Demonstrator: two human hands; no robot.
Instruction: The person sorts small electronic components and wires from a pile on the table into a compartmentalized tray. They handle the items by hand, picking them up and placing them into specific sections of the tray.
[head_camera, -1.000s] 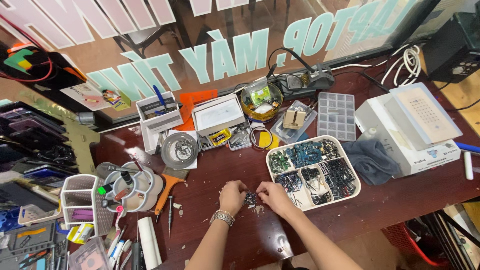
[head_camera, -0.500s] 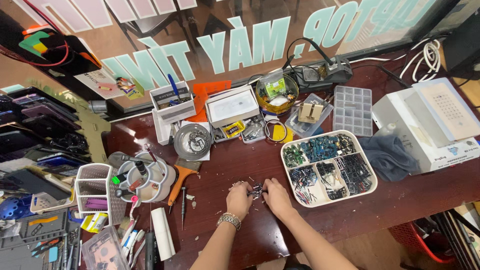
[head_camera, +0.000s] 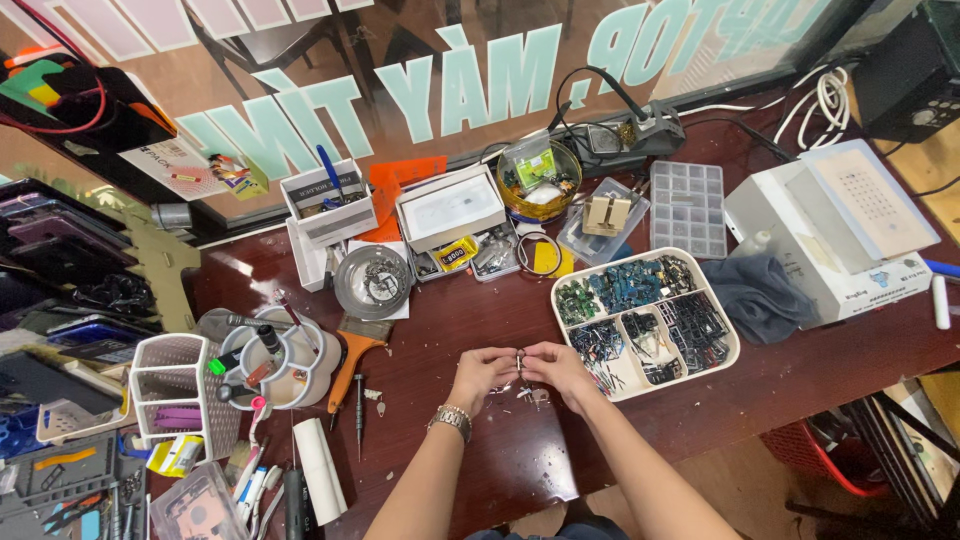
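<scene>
Dark red desk (head_camera: 470, 320): parts tray (head_camera: 645, 320), cloth (head_camera: 757, 297).

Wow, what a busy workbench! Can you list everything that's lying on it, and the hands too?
Small part: one, dark, held between both hands.
Divided tray: one, white, full of small parts, right of the hands.
Cloth: one, grey, beside the tray.
Clear organiser box: one, behind the tray.
Round dish: one, metal, mid-table.
Screwdriver: one, dark, left of the hands.
Table: one, dark red-brown.
Left hand: wears a wristwatch.
Right hand: bare.
</scene>
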